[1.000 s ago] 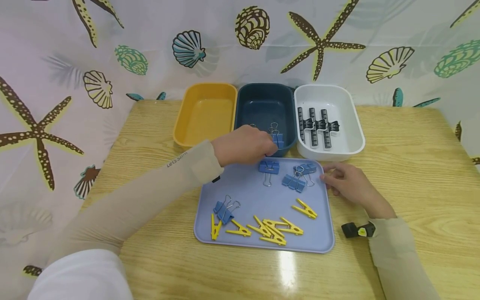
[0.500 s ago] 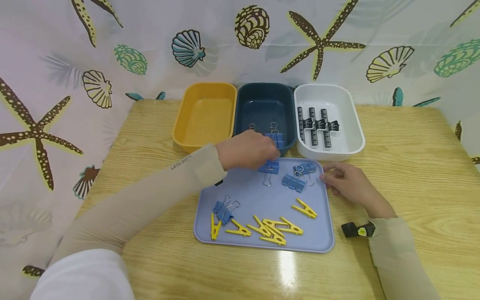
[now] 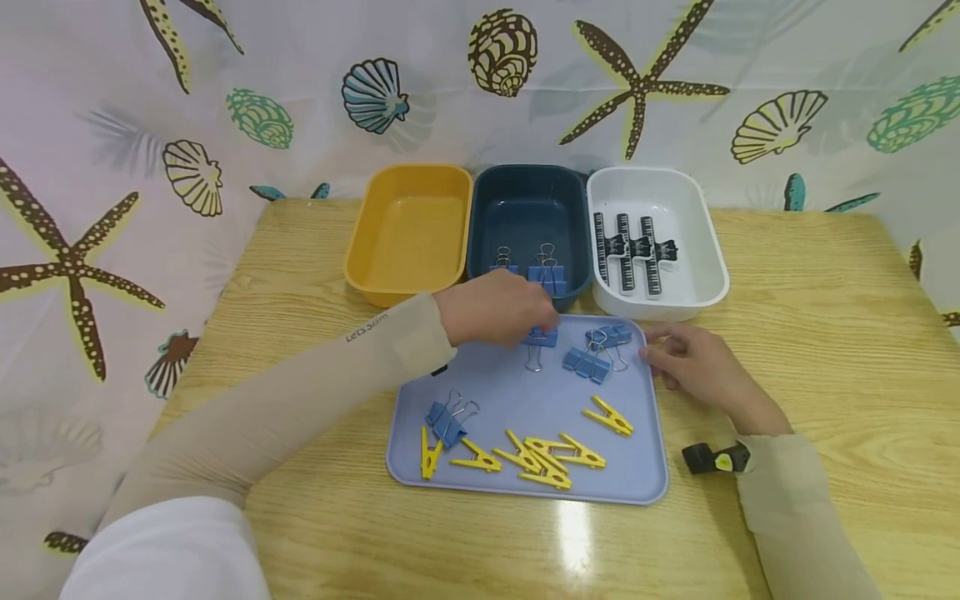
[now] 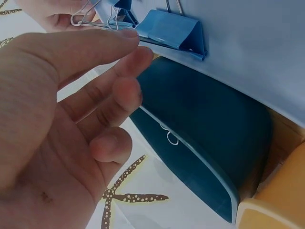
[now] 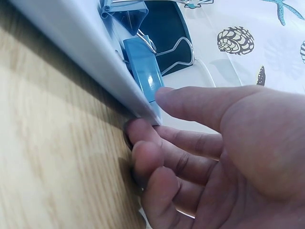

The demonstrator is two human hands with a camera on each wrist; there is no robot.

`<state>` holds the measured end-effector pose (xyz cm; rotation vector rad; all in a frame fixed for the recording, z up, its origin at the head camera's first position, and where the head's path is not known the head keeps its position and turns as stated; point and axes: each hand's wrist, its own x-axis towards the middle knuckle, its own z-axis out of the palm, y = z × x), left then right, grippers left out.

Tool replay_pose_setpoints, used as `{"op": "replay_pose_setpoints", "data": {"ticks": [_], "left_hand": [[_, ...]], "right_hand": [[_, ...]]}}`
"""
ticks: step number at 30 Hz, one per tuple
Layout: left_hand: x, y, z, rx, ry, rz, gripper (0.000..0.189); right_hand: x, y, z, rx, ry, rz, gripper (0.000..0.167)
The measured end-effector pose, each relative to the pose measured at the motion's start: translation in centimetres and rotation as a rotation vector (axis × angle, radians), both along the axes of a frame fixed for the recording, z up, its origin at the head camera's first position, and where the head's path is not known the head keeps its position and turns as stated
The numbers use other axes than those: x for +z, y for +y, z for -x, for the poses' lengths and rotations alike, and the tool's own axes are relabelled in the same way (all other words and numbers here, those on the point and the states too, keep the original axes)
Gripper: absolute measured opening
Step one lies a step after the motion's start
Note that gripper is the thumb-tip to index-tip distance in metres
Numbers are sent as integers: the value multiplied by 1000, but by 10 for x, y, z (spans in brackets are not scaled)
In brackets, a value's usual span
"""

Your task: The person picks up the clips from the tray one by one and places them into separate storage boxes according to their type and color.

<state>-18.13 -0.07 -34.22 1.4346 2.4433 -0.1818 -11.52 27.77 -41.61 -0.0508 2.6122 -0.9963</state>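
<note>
My left hand (image 3: 498,308) is over the far edge of the lavender tray (image 3: 510,387), with its fingers loosely curved and nothing seen between them. In the left wrist view, thumb and index tip are close beside a blue binder clip (image 4: 171,31); whether they touch it cannot be told. My right hand (image 3: 697,367) holds the tray's right rim, thumb above and curled fingers below in the right wrist view. Two blue binder clips (image 3: 587,365) lie near that corner, another blue binder clip (image 3: 447,425) at left. Several yellow clothespins (image 3: 543,462) lie along the tray's near side.
Behind the tray stand three bins: a yellow bin (image 3: 408,242), a dark blue bin (image 3: 528,179) holding blue binder clips, and a white bin (image 3: 697,275) with three black-and-white clips (image 3: 641,247). A patterned cloth (image 3: 300,50) hangs behind the wooden table (image 3: 330,517).
My left hand has drawn back from the dark blue bin toward the tray, uncovering more of the binder clips in the bin. The right hand stays at the tray's rim.
</note>
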Motion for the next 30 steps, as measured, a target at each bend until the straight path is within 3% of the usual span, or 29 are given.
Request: {"op": "replay_pose_setpoints", "data": {"ticks": [12,30], "left_hand": [[-1,3,-2,3,-64,5,35],[-3,4,-1,6,-43,22,29]], "right_hand": [[2,-1,-1,0,3,3,41],[1,0,-1,6,20,2,39]]}}
